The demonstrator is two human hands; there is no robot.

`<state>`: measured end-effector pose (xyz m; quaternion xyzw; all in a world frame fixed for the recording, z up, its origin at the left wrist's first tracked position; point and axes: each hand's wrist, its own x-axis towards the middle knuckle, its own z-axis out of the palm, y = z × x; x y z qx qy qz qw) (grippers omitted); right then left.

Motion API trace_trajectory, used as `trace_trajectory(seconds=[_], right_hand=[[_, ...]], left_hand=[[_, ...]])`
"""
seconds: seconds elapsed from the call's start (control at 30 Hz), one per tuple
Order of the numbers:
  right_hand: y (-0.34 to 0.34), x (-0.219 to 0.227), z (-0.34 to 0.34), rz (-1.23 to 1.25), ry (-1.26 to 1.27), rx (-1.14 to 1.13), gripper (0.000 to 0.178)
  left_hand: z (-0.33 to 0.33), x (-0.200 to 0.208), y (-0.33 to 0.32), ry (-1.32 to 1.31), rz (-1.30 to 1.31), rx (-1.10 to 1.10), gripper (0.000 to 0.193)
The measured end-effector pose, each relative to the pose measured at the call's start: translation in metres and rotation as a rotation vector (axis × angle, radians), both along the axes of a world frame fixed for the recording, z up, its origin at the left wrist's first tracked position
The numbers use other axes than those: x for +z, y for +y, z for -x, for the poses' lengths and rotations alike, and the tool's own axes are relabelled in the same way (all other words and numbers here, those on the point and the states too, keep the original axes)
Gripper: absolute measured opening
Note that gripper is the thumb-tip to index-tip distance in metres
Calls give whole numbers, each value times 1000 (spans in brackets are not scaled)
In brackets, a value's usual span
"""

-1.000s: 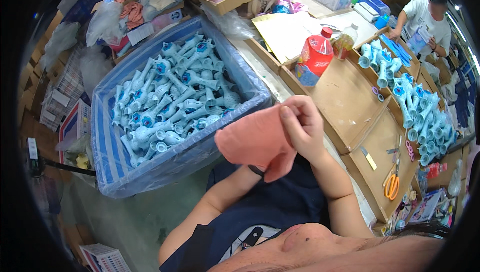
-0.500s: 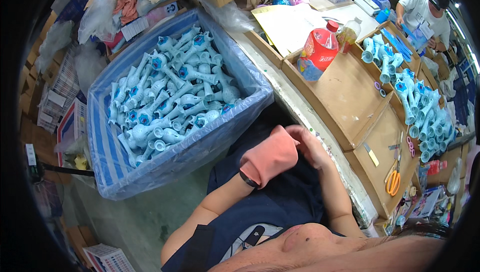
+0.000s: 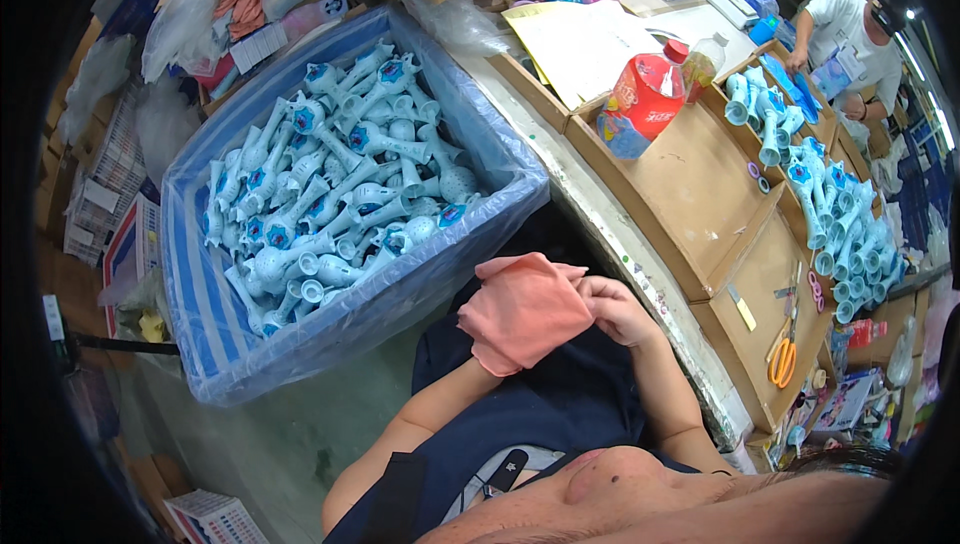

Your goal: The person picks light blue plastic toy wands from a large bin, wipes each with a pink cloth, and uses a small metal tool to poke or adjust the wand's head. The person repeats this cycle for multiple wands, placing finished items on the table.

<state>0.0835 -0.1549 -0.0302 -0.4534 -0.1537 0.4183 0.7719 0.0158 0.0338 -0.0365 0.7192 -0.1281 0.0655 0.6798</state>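
A pink cloth (image 3: 527,316) is draped over my left hand, hiding its fingers; only the left forearm (image 3: 440,406) shows below it. My right hand (image 3: 622,312) is closed at the cloth's right edge, pinching it between thumb and fingers. Both hands are over my lap, between a crate and the workbench. Left of them, the blue plastic-lined crate (image 3: 390,329) is heaped with light-blue flared plastic pieces (image 3: 335,179), several bearing dark-blue star shapes with red centres.
The workbench's cardboard trays (image 3: 690,214) hold a red-labelled bottle (image 3: 640,104), orange-handled scissors (image 3: 785,354) and a small knife (image 3: 742,309). More light-blue pieces (image 3: 850,234) lie at right. A person (image 3: 850,44) stands at the far right. A pale box (image 3: 215,516) sits lower left.
The cloth has spread out flatter over my left hand and shifted slightly left, now covering the wristband. My right fingers have come down and closed on its edge.
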Motion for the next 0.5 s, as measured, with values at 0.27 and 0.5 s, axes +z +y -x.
trace_trajectory(seconds=[0.27,0.5], right_hand=[[21,13,4,240,-266,-457,14],[44,17,-1,635,-1687,-744,25]], left_hand=[[-9,19,4,73,-1172,-326,30],[-22,31,-5,-447,-940,7,19]])
